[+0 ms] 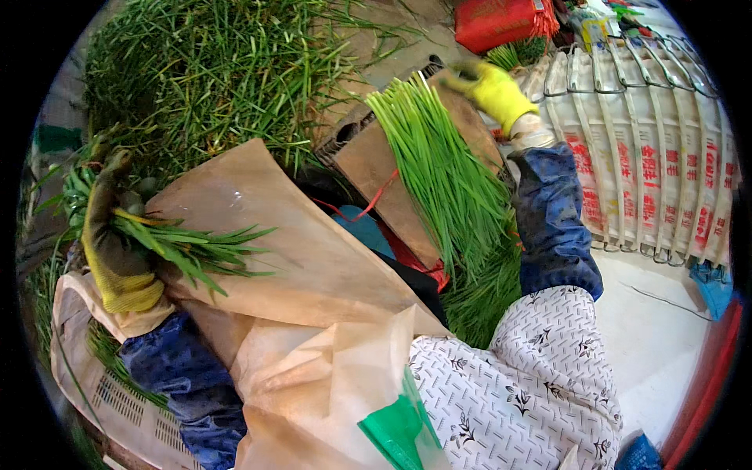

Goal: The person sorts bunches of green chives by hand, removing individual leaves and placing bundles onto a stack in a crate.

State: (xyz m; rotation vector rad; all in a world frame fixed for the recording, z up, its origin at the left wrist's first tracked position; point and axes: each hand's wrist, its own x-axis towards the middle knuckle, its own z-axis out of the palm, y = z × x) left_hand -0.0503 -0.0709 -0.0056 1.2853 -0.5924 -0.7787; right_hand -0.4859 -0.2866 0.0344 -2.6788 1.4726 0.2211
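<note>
My left hand (pixel 120 235), in a soiled yellow knit glove with a dark coating, is closed around a small bunch of garlic chives (pixel 194 249). Its leaf tips point right, over a tan plastic apron (pixel 282 264). A large, neatly lined-up bundle of chives (pixel 440 170) lies across a brown board (pixel 376 170), pale stem ends at the top. A red tie (pixel 379 197) shows at the bundle's left side. Beside those stem ends is my right hand (pixel 490 94), in a bright yellow glove. Its fingers are blurred but look apart, with nothing visible in them.
A big heap of loose chives (pixel 205 76) covers the upper left. At lower left stands a pale slotted plastic basket (pixel 117 393) with greens. To the right are white printed sacking (pixel 640 158) with metal wire loops and a white surface (pixel 646 329). A red bag (pixel 496 23) is at the top.
</note>
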